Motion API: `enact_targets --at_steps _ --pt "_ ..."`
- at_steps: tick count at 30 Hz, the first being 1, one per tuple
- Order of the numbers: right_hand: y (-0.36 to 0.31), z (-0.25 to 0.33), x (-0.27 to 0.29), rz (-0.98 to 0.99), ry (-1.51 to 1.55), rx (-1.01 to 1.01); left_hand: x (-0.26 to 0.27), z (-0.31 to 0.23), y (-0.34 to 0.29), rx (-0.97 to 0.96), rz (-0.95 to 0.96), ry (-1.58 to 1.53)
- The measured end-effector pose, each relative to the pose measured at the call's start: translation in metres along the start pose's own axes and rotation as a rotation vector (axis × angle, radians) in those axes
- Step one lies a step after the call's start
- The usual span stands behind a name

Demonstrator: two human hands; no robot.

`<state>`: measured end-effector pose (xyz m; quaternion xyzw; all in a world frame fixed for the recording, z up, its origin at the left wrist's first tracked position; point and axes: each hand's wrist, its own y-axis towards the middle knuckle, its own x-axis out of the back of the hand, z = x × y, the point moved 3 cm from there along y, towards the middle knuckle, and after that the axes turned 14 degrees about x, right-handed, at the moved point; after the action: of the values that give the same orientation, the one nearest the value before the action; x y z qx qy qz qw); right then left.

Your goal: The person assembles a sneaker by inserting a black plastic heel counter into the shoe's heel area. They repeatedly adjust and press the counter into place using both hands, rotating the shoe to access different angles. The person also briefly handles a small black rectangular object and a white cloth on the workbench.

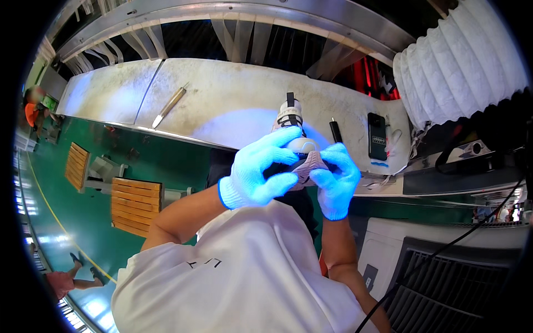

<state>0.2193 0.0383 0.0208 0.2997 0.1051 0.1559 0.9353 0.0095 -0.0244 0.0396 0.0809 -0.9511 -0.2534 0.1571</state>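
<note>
A pale shoe upper (290, 114) with dark straps points its rounded toe toward me at the edge of the worktable. A pinkish, patterned shoe sole (311, 163) is at that toe, its tip bent up. My left hand (256, 167), in a white knit glove lit blue, is curled around the left side of the toe and sole. My right hand (336, 178), gloved the same way, pinches the sole's right edge between thumb and fingers. The gloves hide parts of the shoe, and I cannot tell how far the sole and upper touch.
On the stained pale worktable (222, 89) lie a wooden-handled tool (170, 106), a black pen-like stick (335, 131) and a dark phone (377, 136). A white ribbed duct (461, 64) hangs at the right. Slatted stools (136, 204) stand left; a black cable (444, 247) crosses the right side.
</note>
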Motion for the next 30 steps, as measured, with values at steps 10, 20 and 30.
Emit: enact_targets --at_steps 10,20,30 --pt "-0.015 0.013 -0.024 0.066 -0.213 0.27 -0.011 -0.006 -0.026 0.31 -0.118 -0.331" --pt "-0.014 0.018 -0.028 0.025 -0.242 0.207 -0.01 -0.004 -0.018 0.207 -0.162 -0.203" --pt "-0.01 0.019 -0.028 -0.015 -0.279 0.159 -0.007 -0.01 -0.008 0.22 -0.068 -0.164"
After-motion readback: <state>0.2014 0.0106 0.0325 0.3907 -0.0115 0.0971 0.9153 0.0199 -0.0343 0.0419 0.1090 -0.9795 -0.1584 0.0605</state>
